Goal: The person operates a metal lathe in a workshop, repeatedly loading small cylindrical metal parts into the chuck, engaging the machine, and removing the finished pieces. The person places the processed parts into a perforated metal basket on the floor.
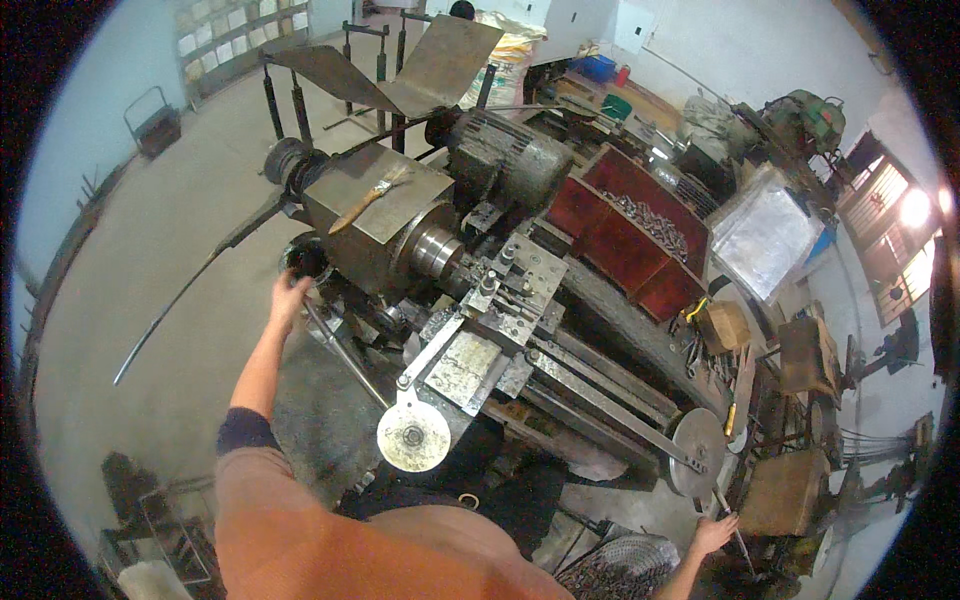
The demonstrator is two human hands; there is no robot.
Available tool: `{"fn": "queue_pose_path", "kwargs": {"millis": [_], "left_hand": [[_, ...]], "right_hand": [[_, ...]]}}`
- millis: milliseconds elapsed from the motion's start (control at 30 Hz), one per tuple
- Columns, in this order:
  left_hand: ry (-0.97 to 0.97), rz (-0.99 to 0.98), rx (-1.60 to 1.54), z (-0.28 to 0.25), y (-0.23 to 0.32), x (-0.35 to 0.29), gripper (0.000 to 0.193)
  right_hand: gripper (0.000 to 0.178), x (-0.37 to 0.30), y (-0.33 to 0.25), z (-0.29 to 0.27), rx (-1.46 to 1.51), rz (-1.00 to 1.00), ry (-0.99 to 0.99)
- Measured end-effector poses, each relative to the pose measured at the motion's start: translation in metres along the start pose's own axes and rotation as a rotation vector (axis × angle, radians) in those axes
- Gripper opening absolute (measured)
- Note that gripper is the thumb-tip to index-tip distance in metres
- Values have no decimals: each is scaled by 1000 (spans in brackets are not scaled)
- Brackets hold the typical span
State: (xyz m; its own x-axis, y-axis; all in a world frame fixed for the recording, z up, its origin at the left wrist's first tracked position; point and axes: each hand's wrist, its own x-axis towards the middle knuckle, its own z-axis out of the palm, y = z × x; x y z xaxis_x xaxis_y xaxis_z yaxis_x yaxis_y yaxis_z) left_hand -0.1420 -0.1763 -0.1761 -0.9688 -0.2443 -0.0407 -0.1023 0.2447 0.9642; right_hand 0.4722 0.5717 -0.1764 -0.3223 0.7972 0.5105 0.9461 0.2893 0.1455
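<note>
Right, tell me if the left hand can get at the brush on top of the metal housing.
Probably yes: the left hand is close to the metal housing, and the brush lies on its top with nothing covering it, handle end toward that hand.

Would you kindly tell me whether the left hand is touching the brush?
Apart: the head view shows a gap between the left hand and the brush atop the housing.

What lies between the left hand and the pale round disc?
The head view shows a slanting metal bar spanning most of the stretch from the left hand toward the pale round disc; contact at either end is unclear.
</note>
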Motion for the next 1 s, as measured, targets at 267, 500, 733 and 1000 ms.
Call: {"fn": "queue_pose_path", "kwargs": {"millis": [267,500,733,1000], "left_hand": [[-159,136,980,-3,-73,15,43],[66,137,861,51,-116,4,36],[-122,322,977,35,-118,0,14],[-253,361,1122,1,-90,7,16]], "right_hand": [[52,-115,-31,-44,422,139,-282],[39,-107,-69,-64,672,114,-360],[27,-63,-138,-137,806,-110,-319],[35,30,-317,-245,1147,-586,-323]]}}
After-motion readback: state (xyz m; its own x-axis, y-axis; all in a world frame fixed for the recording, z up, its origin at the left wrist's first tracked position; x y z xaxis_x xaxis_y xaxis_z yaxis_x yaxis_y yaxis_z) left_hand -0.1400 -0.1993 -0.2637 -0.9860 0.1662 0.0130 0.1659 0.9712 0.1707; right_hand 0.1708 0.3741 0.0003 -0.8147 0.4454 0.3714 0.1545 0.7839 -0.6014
